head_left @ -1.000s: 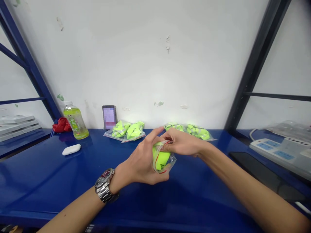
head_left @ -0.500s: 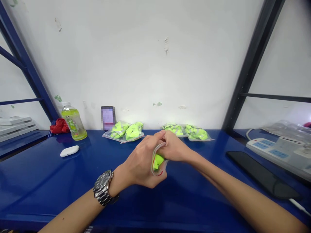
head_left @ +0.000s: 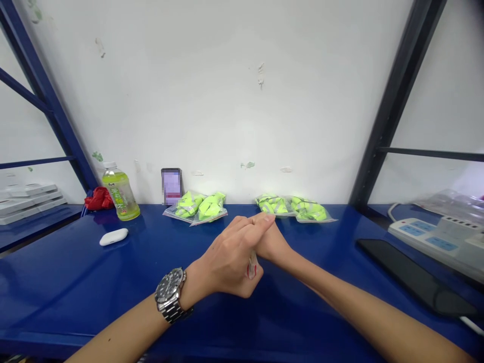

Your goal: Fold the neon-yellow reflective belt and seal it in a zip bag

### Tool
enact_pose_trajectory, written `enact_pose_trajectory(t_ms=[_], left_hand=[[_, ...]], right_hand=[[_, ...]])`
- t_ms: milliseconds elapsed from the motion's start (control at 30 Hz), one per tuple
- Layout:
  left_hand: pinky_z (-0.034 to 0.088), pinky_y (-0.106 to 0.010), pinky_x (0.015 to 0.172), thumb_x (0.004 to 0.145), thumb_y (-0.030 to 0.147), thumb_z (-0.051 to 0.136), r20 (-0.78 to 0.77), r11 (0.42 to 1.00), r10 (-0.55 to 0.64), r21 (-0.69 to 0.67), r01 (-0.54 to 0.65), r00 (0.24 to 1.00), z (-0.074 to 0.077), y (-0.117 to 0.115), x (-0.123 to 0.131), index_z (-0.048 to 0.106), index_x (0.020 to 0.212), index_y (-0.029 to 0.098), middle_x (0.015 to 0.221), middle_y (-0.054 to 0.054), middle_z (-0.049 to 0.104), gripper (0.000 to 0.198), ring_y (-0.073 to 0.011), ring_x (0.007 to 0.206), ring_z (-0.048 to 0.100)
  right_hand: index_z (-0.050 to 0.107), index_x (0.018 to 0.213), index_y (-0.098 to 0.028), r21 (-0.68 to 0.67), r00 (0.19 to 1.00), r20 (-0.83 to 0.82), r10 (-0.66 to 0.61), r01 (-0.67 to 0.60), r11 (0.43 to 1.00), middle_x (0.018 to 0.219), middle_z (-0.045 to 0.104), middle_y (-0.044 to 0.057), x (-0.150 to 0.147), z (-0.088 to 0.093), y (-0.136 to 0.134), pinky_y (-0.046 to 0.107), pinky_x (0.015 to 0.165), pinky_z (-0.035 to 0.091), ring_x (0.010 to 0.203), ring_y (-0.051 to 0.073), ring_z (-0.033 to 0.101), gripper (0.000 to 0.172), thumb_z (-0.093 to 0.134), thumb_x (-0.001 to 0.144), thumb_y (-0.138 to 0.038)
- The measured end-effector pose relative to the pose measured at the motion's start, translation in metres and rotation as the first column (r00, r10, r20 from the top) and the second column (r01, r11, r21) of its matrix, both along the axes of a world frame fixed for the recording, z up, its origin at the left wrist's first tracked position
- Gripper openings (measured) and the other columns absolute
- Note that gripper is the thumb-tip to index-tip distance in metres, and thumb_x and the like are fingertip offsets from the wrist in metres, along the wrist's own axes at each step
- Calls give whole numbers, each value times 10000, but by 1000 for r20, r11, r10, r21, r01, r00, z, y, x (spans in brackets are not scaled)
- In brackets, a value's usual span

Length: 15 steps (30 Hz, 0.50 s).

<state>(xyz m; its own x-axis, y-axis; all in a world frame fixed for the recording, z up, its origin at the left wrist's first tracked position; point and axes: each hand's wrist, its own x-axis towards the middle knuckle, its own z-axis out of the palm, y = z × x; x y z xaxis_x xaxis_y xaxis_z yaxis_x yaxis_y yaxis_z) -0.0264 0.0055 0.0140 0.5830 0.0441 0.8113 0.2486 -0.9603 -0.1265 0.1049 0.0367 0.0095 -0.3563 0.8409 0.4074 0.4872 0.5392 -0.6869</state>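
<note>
My left hand (head_left: 232,257), with a watch on its wrist, is closed around a clear plastic bag (head_left: 252,267); only a small part with a red line shows. Against it, my right hand (head_left: 270,239) is closed at the bag's top, its fingers mostly hidden behind the left hand. The bag's contents are out of sight. Two clear bags with yellow-green reflective fabric (head_left: 210,206) lie left of the hands near the wall. Two similar bags (head_left: 308,208) rest to the right.
On the blue table (head_left: 151,262) are a drink bottle (head_left: 123,196), a white case (head_left: 114,237), a red cloth (head_left: 99,198) and an upright phone (head_left: 172,186). Right: a black phone (head_left: 412,275) with a cable and a power strip (head_left: 438,239). White boxes (head_left: 30,199) sit far left.
The bag's open mouth and the yellow-green fabric inside are now covered. My left fingers have closed over the bag, and my right hand has moved slightly down. The view has shifted a little.
</note>
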Motion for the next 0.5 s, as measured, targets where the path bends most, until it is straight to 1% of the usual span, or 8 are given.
enact_pose_trajectory(t_ms=[100, 133, 200, 267, 333, 367, 400, 500], left_hand=[[520, -478, 848, 627, 106, 533, 10, 1000, 2, -16, -2, 1000, 2, 2, -5, 180, 1446, 147, 1208, -147, 534, 893, -274, 1007, 594], [522, -478, 846, 625, 112, 544, 23, 999, -2, -34, 2, 1000, 2, 3, -7, 164, 1448, 152, 1193, -145, 534, 907, -274, 996, 602], [527, -471, 848, 620, 108, 558, 49, 994, -24, -105, 29, 999, 2, 6, -12, 114, 1453, 153, 1196, -156, 524, 944, -280, 1022, 602], [533, -461, 843, 614, 99, 561, 76, 980, -63, -182, 76, 995, 0, 8, -15, 78, 1452, 149, 1221, -175, 508, 968, -286, 1056, 592], [534, -462, 839, 605, 97, 562, 88, 972, -71, -219, 89, 994, -1, 8, -16, 71, 1448, 150, 1224, -181, 504, 977, -286, 1059, 587], [532, -469, 839, 599, 102, 565, 85, 974, -67, -211, 83, 994, -2, 8, -16, 76, 1447, 147, 1200, -175, 515, 979, -286, 1045, 589], [529, -476, 837, 594, 108, 566, 78, 979, -53, -191, 67, 996, -1, 7, -15, 88, 1446, 142, 1168, -165, 528, 978, -286, 1024, 591], [528, -468, 770, 582, 117, 553, 41, 995, 3, -98, 1, 999, 2, 2, -11, 150, 1443, 122, 1048, -128, 555, 951, -263, 903, 593]], right_hand=[[404, 547, -175, -88, 977, -102, 188, -197, 976, 559, 389, -42, 11, 10, -1, 221, 479, 268, 551, 84, 363, 182, 523, 685, -167], [406, 566, -178, -145, 956, -149, 253, -274, 951, 561, 377, -51, 15, 16, -3, 215, 476, 273, 543, 80, 359, 191, 550, 691, -184], [430, 604, -178, -275, 914, -212, 347, -396, 876, 575, 395, -59, 22, 28, -8, 207, 484, 302, 539, 76, 385, 233, 622, 710, -256], [507, 676, -170, -368, 891, -214, 401, -454, 811, 620, 466, -46, 26, 38, -12, 207, 504, 343, 560, 84, 436, 255, 673, 722, -358], [565, 754, -163, -401, 882, -189, 432, -471, 786, 643, 513, -34, 26, 40, -14, 212, 504, 366, 554, 88, 459, 286, 694, 714, -415], [573, 759, -160, -390, 886, -173, 430, -462, 796, 629, 515, -34, 25, 38, -14, 213, 494, 364, 537, 86, 455, 289, 695, 712, -418], [569, 735, -159, -358, 898, -151, 413, -439, 824, 604, 505, -38, 23, 35, -13, 212, 482, 356, 520, 84, 444, 274, 689, 712, -405], [521, 622, -161, -162, 951, -27, 308, -308, 937, 555, 460, -46, 17, 24, -9, 209, 472, 311, 530, 83, 421, 201, 659, 693, -289]])
